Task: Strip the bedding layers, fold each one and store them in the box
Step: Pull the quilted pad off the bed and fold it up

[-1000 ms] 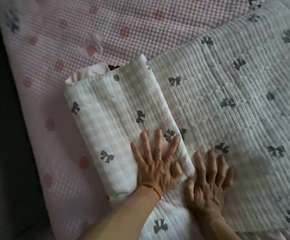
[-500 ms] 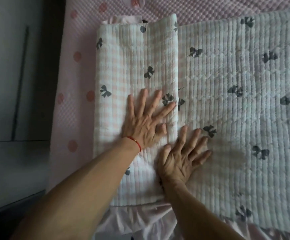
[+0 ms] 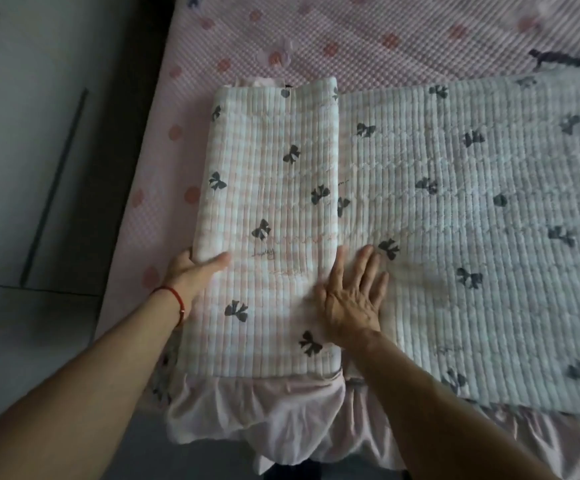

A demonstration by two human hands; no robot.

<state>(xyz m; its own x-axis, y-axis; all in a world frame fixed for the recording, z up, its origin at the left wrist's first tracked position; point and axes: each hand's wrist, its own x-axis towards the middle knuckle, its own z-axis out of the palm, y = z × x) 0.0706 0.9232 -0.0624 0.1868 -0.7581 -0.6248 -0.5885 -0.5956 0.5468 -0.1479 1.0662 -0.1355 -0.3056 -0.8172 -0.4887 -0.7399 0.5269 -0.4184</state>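
Note:
A white quilt with dark bows lies on the bed. Its left part is folded over into a thick band (image 3: 267, 161), and the rest lies flat to the right (image 3: 489, 216). My left hand (image 3: 191, 271) holds the band's left edge, thumb on top and fingers tucked out of sight beneath. My right hand (image 3: 354, 299) rests flat with fingers spread on the flat layer, right beside the band's right edge. No box is in view.
Under the quilt lies a pink dotted mattress cover (image 3: 316, 36). The quilt's pink ruffle (image 3: 264, 410) hangs over the bed's near edge. Grey floor (image 3: 39, 168) runs along the bed's left side.
My left hand slid off the top of the folded band to its left edge and took hold of it. My right hand stayed flat beside the fold. The view shifted.

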